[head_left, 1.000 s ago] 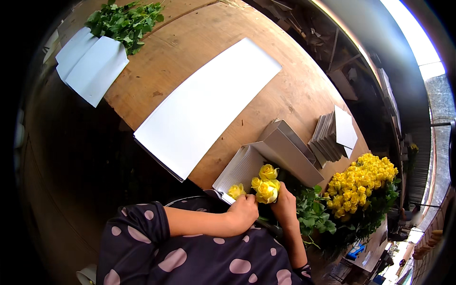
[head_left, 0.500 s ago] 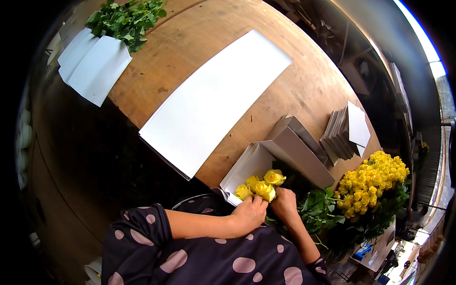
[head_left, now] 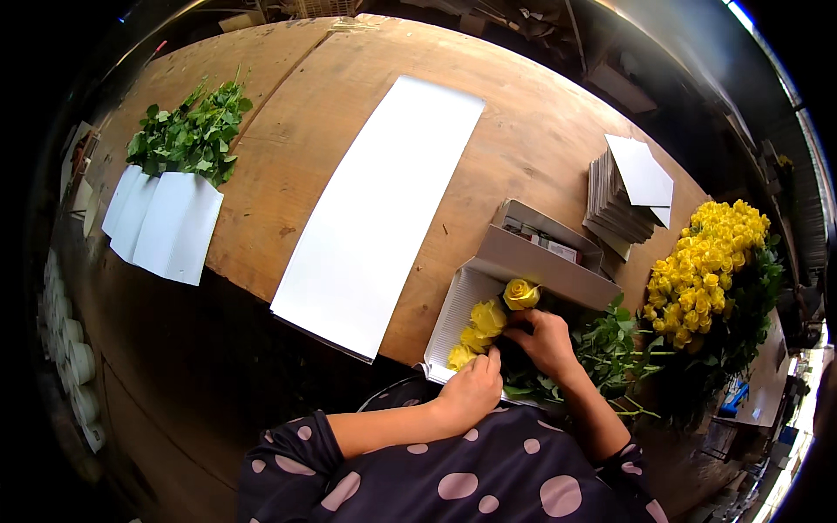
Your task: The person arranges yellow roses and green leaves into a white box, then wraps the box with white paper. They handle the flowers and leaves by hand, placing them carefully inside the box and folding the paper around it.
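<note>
Several yellow roses (head_left: 488, 319) lie in a slanting row on white corrugated cardboard (head_left: 454, 307) at the table's near edge. My left hand (head_left: 471, 385) is closed at the lower blooms, thumb and fingertips pinched at a rose there. My right hand (head_left: 547, 343) is curled just below the topmost rose (head_left: 521, 295), its fingers bent together at the stem. The stems run under and past my right hand toward green leaves (head_left: 610, 342), so the exact grip is partly hidden.
A long white paper sheet (head_left: 384, 209) lies on the wooden table (head_left: 279, 200). Beside the roses stands a cardboard box (head_left: 549, 261) with small items inside. Cardboard pieces (head_left: 615, 205) are stacked behind it. Many yellow roses (head_left: 702, 270) bunch at right; paper-wrapped greenery (head_left: 187, 139) lies at left.
The view has shifted, moving the table contents across it. My hands have drawn apart, and the roses have gone from a tight cluster to a slanting row, one bloom set higher.
</note>
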Demonstrator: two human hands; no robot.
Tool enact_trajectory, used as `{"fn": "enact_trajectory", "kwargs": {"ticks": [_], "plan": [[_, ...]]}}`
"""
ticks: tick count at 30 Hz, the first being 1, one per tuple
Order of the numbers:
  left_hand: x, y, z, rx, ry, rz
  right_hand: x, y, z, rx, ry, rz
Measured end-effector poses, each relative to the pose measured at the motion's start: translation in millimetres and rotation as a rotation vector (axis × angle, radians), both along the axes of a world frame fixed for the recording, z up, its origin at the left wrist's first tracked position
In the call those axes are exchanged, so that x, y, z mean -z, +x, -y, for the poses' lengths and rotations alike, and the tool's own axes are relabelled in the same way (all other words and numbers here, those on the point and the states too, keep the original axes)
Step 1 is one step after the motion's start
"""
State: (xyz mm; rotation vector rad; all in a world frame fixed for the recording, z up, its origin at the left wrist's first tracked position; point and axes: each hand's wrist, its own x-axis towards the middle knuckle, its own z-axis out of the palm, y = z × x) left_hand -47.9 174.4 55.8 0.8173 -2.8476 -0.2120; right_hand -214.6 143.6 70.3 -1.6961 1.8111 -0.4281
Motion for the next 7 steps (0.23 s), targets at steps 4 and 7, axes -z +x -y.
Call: {"fn": "enact_trajectory", "kwargs": {"ticks": [4,7], "plan": [[2.3,0.1,-0.8,0.021,0.03,-0.001,10.1,4.2,-8.3,-0.028,-0.02,-0.227],[-0.9,-0.2,1.1,0.037,0.071,0.035,8.8,6.0,-8.7,-0.094,-0.081,-0.328]]}}
